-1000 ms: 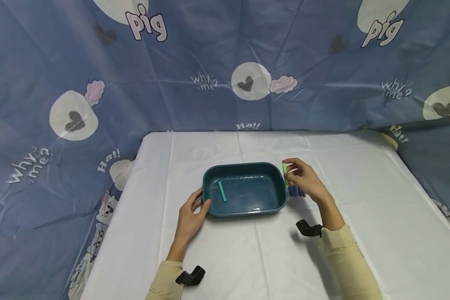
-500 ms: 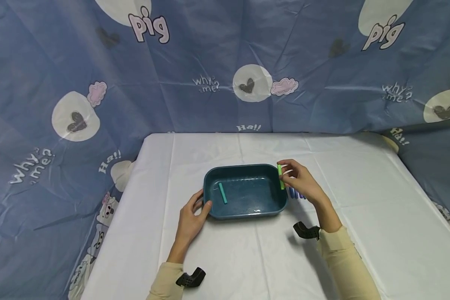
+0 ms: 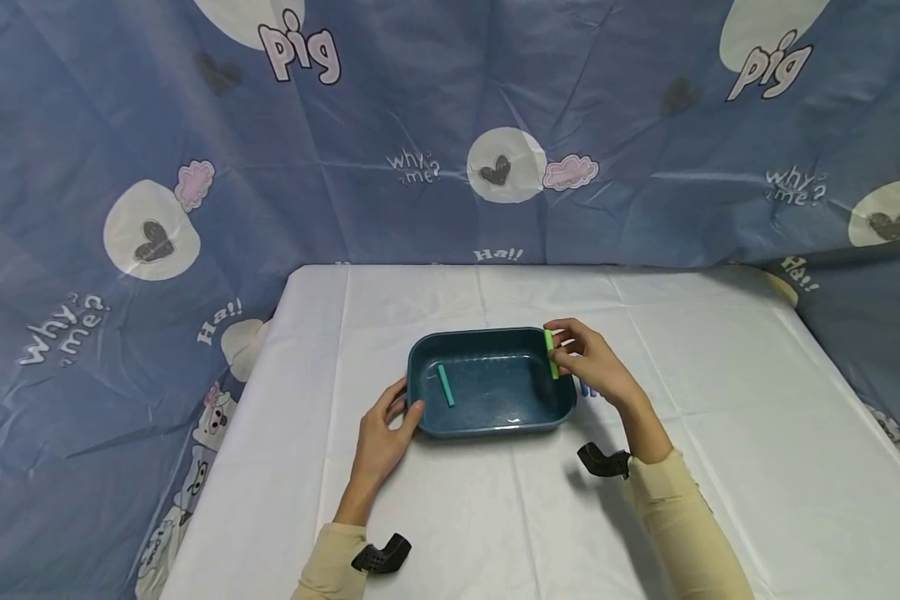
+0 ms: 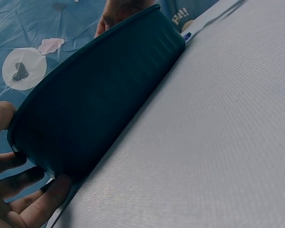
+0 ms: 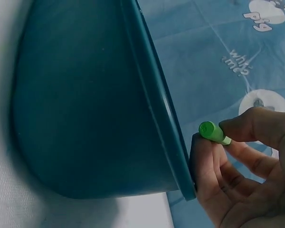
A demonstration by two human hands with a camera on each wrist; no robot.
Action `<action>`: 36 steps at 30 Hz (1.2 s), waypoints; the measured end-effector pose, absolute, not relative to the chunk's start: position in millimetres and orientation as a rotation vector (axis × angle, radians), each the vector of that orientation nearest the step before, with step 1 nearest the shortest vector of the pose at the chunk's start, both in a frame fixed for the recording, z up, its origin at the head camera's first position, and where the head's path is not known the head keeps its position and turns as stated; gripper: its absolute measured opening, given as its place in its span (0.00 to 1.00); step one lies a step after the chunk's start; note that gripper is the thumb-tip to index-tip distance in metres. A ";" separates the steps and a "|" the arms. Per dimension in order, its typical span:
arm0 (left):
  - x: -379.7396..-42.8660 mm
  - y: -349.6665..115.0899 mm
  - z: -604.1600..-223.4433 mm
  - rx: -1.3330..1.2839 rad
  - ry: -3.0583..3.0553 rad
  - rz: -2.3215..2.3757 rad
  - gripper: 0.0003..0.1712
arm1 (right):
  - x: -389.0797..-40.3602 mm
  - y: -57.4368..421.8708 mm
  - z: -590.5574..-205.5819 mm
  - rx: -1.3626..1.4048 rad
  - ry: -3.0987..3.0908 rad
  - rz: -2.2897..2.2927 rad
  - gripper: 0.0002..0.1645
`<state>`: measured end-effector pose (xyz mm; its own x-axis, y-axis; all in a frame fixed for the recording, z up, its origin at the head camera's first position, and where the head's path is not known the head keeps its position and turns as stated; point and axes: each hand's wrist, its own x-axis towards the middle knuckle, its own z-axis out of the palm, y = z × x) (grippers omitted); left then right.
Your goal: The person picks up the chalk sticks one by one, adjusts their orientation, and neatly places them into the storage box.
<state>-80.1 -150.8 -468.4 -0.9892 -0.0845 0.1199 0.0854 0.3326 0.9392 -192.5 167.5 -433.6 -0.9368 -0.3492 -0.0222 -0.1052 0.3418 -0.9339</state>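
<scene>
Your left hand (image 3: 381,433) grips the tub (image 3: 495,432) at left, seemingly steadying it, while your right hand (image 3: 591,360) pinches a green stick (image 3: 551,355) over its right end, a teal stick (image 3: 446,386) inside

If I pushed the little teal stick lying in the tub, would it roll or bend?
The teal stick would probably roll sideways, since it looks tube-shaped. It likely wouldn't escape, because the tub has raised walls all round. It seems stiff rather than bendy, as it looks straight.
</scene>
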 end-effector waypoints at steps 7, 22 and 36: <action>-91.1 -157.6 -499.0 0.001 -2.402 -1.738 0.31 | -194.6 164.7 -434.7 -0.453 2.368 -1.649 0.27; -86.1 -153.0 -476.7 0.027 -2.442 -1.725 0.30 | -194.5 150.3 -438.7 -0.476 2.319 -1.681 0.28; -87.8 -154.8 -487.5 0.010 -2.432 -1.746 0.31 | -195.2 144.3 -443.9 -0.486 2.296 -1.683 0.28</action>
<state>-87.8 -154.8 -487.5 -0.9892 -0.0908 0.1154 0.0803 0.3235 0.9428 -195.2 144.3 -443.9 -0.9122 -0.4098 -0.0070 -0.1167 0.2761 -0.9540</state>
